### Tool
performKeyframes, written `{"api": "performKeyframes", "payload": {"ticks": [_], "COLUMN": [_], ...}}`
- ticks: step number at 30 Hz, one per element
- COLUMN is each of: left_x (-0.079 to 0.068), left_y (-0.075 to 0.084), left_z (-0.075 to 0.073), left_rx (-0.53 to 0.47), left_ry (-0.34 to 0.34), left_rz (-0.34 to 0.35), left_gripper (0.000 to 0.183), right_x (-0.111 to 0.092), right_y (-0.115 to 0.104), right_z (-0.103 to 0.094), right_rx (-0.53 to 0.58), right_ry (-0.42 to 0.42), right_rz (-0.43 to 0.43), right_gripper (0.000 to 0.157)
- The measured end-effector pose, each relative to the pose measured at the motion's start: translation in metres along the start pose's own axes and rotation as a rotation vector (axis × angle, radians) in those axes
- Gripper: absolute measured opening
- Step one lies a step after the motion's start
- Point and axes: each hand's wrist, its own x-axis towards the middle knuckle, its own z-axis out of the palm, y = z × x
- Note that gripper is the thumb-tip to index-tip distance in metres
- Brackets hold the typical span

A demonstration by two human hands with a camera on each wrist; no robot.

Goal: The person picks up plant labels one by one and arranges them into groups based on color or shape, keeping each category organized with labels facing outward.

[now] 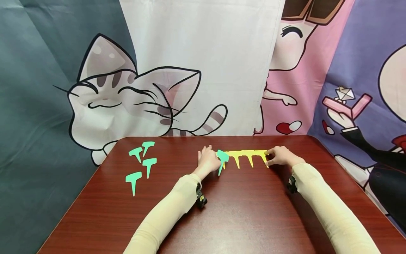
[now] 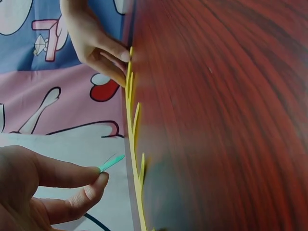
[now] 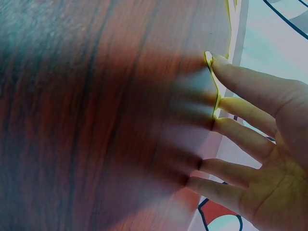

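Observation:
My left hand (image 1: 208, 162) pinches a green T-shaped plant label (image 1: 223, 157) between thumb and finger. In the left wrist view this green label (image 2: 114, 162) appears nearly edge-on at the fingertips. It overlaps the left end of a row of several yellow T-shaped plant labels (image 1: 243, 153), whose heads line up and stems point toward me. At the row's right end, my right hand (image 1: 283, 156) holds the last yellow label (image 1: 262, 153) by its edges. The right wrist view shows the thumb and two fingers on that label (image 3: 216, 86), the other fingers spread over the tabletop.
Several loose green plant labels (image 1: 133, 178) lie on the left of the brown wooden table (image 1: 247, 218). Just beyond the table's back edge hangs a cloth backdrop (image 1: 203, 35) with cartoon figures. A small black camera (image 1: 201, 199) is worn on the left wrist.

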Motion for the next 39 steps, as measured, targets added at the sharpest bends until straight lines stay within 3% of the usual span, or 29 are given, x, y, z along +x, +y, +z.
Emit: {"api": "performKeyframes", "payload": {"ticks": [24, 39], "left_x": [-0.006, -0.008], "left_y": [0.053, 0.076], "left_z": [0.032, 0.052], "left_rx": [0.035, 0.034], "left_ry": [-0.070, -0.102], "left_rz": [0.039, 0.010], "left_gripper": [0.032, 0.028], "right_x": [0.002, 0.002], "right_y": [0.000, 0.000], "right_z": [0.001, 0.001], "right_rx": [0.001, 0.015], "right_ry": [-0.005, -0.016], "right_rz": [-0.004, -0.003], "right_gripper": [0.054, 0.054]}}
